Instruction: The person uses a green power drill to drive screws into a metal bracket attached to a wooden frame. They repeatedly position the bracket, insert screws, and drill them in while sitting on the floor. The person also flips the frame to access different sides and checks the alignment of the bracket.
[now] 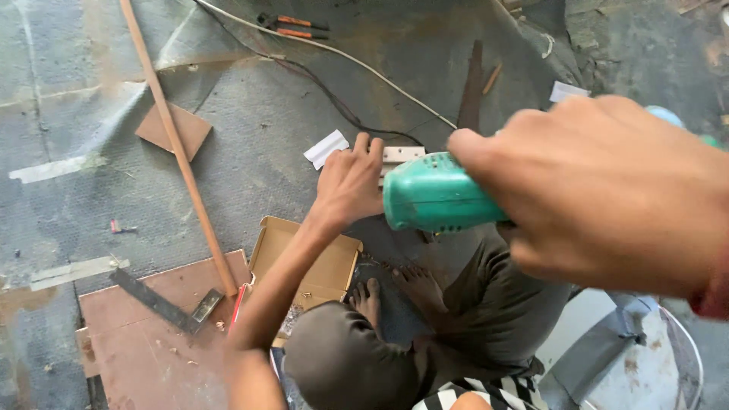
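My right hand [607,193] fills the right side of the view, wrapped around a green power drill [437,192] whose body points left. My left hand [351,182] reaches down to the floor and presses on a small pale wooden block [402,154], fingers spread over its near end. The drill's tip is hidden behind its body, close above the block. My knees and bare feet [395,292] show below, crouched over the floor.
An open cardboard box [330,266] lies by my feet. A long wooden strip [178,148], brown board pieces [144,334], a metal square [156,301], pliers [292,26], a white cable [342,55] and paper scraps [325,148] lie on the dark floor.
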